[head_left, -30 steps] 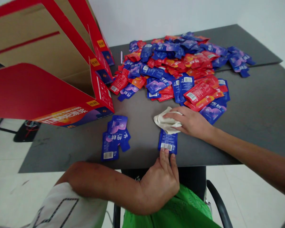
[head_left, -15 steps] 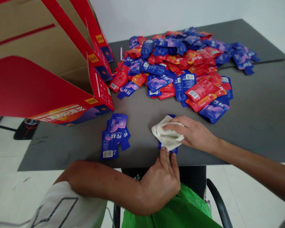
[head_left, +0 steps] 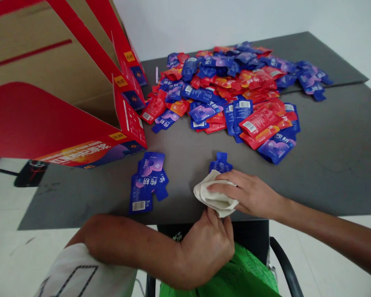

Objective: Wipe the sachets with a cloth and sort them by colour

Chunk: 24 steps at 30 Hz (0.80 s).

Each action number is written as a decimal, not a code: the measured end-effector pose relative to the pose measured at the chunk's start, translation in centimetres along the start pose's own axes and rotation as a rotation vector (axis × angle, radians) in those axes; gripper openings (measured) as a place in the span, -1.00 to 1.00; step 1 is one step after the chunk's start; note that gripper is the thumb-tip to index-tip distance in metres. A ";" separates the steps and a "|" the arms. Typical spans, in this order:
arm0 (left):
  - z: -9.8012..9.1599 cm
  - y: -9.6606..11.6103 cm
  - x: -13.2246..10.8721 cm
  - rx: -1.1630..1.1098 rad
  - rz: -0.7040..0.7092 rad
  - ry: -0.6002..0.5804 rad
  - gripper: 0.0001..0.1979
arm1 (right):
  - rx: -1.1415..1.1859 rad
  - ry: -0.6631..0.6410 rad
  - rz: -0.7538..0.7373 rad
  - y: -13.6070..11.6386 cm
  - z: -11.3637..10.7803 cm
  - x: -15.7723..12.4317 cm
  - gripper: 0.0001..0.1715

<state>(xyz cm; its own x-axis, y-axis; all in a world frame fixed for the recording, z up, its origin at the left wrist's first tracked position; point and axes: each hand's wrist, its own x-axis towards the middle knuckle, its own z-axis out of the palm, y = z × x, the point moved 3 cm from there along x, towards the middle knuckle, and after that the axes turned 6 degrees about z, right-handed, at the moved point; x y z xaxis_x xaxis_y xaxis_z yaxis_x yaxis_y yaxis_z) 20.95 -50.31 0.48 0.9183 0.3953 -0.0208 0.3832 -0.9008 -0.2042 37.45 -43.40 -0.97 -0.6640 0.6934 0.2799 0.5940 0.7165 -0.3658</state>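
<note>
Blue pouch (head_left: 221,164) is lying near the front edge of the desk (head_left: 327,144), only its far end showing beyond the white cloth (head_left: 214,197). Your right hand (head_left: 253,196) is gripping that cloth, fingers stretching across it, pressing it onto the pouch. Your left hand (head_left: 208,247) is curling at the desk edge, fingertips touching the cloth; whether they are gripping the pouch, you cannot tell.
</note>
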 end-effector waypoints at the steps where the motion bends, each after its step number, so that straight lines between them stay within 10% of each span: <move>1: 0.0 0.0 0.0 0.014 0.006 0.010 -0.61 | 0.005 0.006 0.021 0.8 0.3 0.2 -0.51; 8: 0.5 0.0 -0.2 0.079 0.030 0.046 -0.57 | -0.213 0.048 0.201 8.3 -2.7 4.6 -0.50; 13: 0.1 0.0 -0.1 0.056 0.035 0.042 -0.56 | -0.130 0.207 0.169 3.7 -4.5 2.5 -0.42; 17: -0.3 -0.2 0.1 -0.011 0.002 -0.013 -0.73 | -0.031 0.038 0.007 -0.6 -1.6 -0.3 -0.50; 24: 0.5 0.4 -0.3 0.072 0.025 0.033 -0.54 | -0.080 0.058 0.137 5.3 -0.4 2.2 -0.47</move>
<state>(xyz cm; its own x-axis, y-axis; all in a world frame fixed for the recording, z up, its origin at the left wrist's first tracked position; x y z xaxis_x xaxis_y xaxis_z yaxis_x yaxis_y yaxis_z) 20.80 -50.69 -0.05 0.9306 0.3659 0.0052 0.3532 -0.8944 -0.2743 39.33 -38.07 -1.95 -0.5482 0.7868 0.2836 0.7134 0.6169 -0.3325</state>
